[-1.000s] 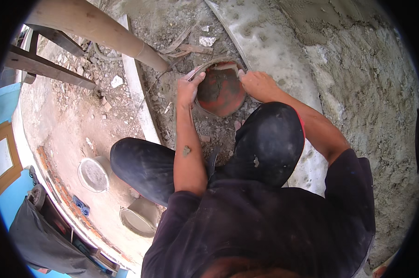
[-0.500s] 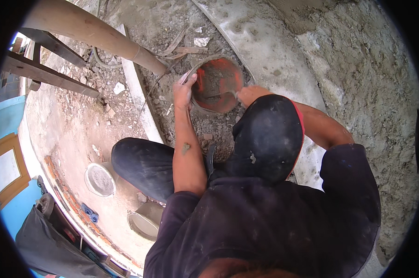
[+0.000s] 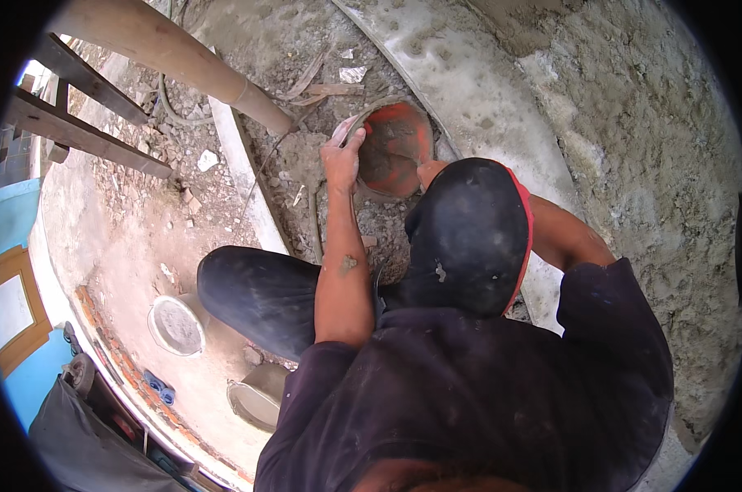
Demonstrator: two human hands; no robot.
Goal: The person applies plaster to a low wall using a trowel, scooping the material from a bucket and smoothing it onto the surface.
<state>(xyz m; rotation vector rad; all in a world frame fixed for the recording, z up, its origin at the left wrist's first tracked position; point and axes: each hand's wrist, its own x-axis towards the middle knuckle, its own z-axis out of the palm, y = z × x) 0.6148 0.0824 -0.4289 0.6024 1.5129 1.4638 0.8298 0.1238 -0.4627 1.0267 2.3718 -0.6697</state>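
Note:
A round bucket, orange inside and smeared with grey wet mortar, stands on the rubble in front of me, tilted. My left hand is closed around its left rim, thumb on the inner side. At the bucket's right lower edge is my right hand, its fingers curled and partly hidden behind my raised right knee. What it grips, if anything, cannot be made out. A lump of mortar sticks to my left forearm.
Right of the bucket runs a pale concrete ledge, with a rough cement surface beyond. Upper left, a thick bamboo pole slants down beside a pale board. Two more buckets stand lower left.
My left hand has shifted slightly right and the bucket's left rim has lifted, tilting it more. The right hand has drawn slightly left, further behind the knee.

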